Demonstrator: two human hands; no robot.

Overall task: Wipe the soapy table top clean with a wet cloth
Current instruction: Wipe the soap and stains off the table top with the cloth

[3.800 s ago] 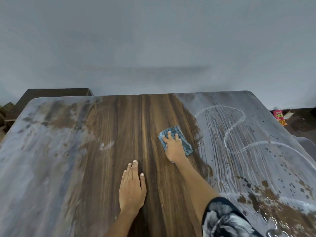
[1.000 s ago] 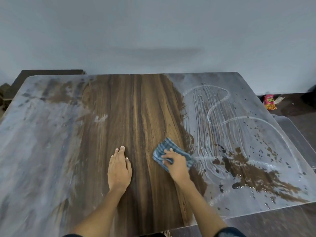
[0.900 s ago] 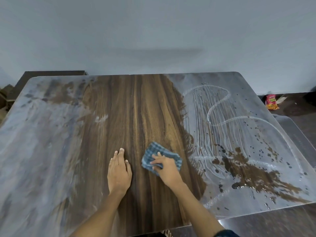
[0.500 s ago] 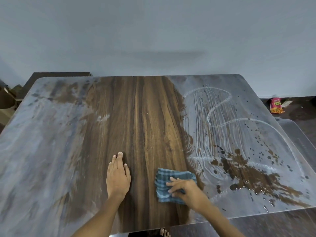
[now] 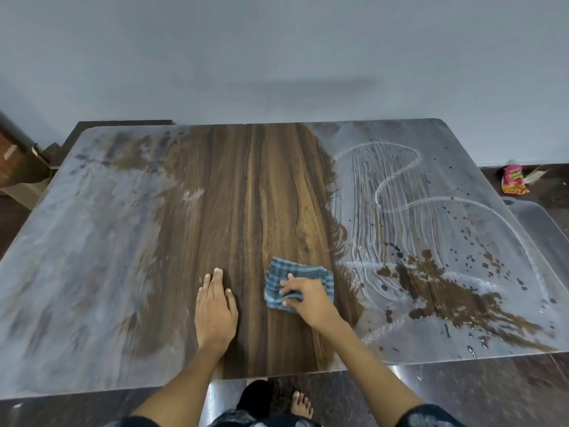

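A dark wood-grain table top (image 5: 246, 192) has a wiped strip down its middle. Grey soapy film (image 5: 77, 248) covers the left part. On the right part lie soap film with white streaks (image 5: 400, 208) and brown wet patches (image 5: 446, 297). My right hand (image 5: 308, 298) holds a blue checked cloth (image 5: 308, 274) against the wiped strip near its right border, with bent fingers bunching the fabric. My left hand (image 5: 215, 306) rests flat on the wood just left of the cloth, fingers straight and together.
A grey wall rises behind the table. A red snack packet (image 5: 512, 180) lies on the floor at the right, next to a pale chair edge (image 5: 542, 223). Cardboard boxes (image 5: 18, 180) stand at the left. My bare foot (image 5: 300, 403) shows under the near edge.
The cloth under my right hand swept from mid-table toward the near edge, then back up a little and leftward. My left hand has stayed flat in place.
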